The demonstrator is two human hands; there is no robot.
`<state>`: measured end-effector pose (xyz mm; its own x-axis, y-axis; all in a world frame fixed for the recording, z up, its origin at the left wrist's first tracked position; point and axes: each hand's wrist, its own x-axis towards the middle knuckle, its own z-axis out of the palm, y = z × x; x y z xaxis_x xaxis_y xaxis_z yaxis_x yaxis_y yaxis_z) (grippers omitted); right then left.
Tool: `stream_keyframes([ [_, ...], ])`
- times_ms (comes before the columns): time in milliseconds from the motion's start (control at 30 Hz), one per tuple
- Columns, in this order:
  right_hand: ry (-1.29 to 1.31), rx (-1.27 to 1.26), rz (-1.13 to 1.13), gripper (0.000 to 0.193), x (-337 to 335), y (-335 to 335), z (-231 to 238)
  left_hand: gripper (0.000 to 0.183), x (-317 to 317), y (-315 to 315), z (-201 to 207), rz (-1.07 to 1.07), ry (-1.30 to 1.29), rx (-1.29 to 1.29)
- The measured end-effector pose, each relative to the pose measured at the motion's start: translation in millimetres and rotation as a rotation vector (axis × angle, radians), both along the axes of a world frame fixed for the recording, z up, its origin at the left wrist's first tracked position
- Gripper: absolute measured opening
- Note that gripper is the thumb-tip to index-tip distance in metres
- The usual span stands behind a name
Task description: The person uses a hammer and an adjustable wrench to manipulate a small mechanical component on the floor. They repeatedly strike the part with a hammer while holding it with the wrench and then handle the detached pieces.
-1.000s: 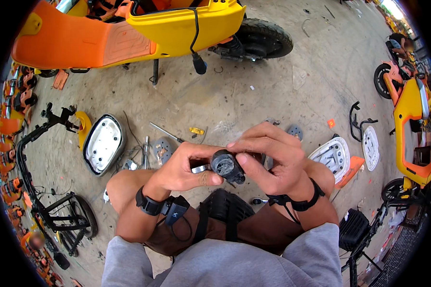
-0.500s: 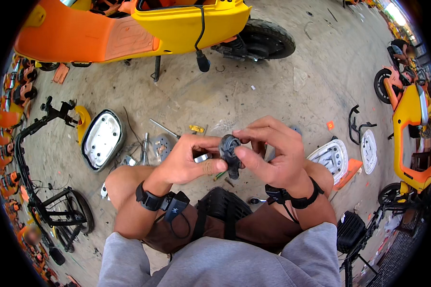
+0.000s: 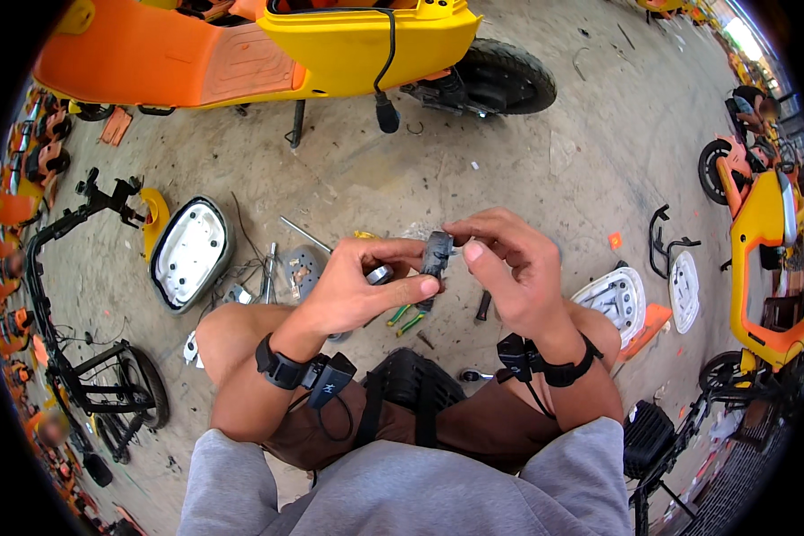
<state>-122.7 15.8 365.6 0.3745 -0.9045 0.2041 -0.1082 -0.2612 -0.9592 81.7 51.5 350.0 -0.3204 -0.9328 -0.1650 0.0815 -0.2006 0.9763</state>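
Note:
My left hand [image 3: 362, 281] pinches a small, dark, grimy black part [image 3: 436, 255] between its thumb and forefinger. A shiny round metal piece [image 3: 380, 274] sits in the curled fingers of that same hand. At the black part's right side, my right hand [image 3: 514, 268] has its forefinger against the upper end and its thumb close by. Something thin and pale shows between that thumb and the part, too small to name. Below the part lie green-and-yellow handles [image 3: 408, 319], perhaps of pliers, and a black tool handle [image 3: 483, 305].
A yellow-and-orange scooter [image 3: 366, 54] stands ahead. On the ground at left are a white-lined shell [image 3: 190, 255], a long metal rod [image 3: 304, 232] and a bare black frame [image 3: 54, 304]. White panels [image 3: 612, 304] lie at right, a ratchet [image 3: 475, 375] between my legs.
The black part has turned to show a narrower side. My right thumb has drawn back from its face. The handles below and the black tool handle now show more.

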Motion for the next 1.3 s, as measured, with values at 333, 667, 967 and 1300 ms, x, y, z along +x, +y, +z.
stream_keyframes([
  [333, -0.053, 0.379, 0.19, 0.036, -6, -3, 2, 0.036, 1, -1, -8, 0.117, -0.197, -0.128],
  [667, 0.057, 0.256, 0.229, 0.038, -3, -4, 6, 0.038, 4, -2, -8, 0.116, -0.2, -0.192],
  [967, -0.021, 0.426, 0.205, 0.037, -8, -6, 2, 0.036, 3, -1, -6, 0.083, -0.195, -0.201],
  [1300, -0.021, 0.523, 0.216, 0.038, -12, -7, 7, 0.034, 3, 0, 6, 0.027, -0.162, -0.094],
])
